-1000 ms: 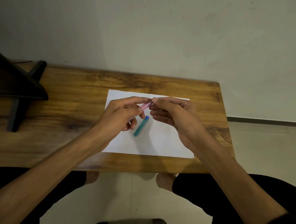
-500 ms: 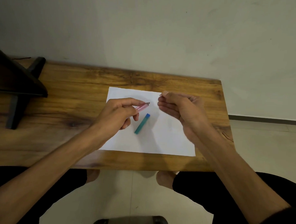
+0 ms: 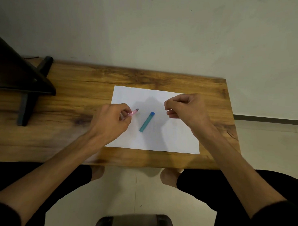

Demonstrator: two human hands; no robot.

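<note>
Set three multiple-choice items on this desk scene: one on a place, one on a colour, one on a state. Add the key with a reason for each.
1. Where does the teal case lie?
A. on the white paper
B. on the bare wood
C. on the floor

2. What colour is the pen in the left hand?
A. black
B. pink
C. yellow

3. How is the pen held?
A. it lies loose on the wood
B. one hand grips it, with its end poking out
C. both hands grip it

Key: 1 A, white sheet shows all round the case; 2 B, its barrel shows pink; 3 B, only the left hand's fingers curl round it.
</note>
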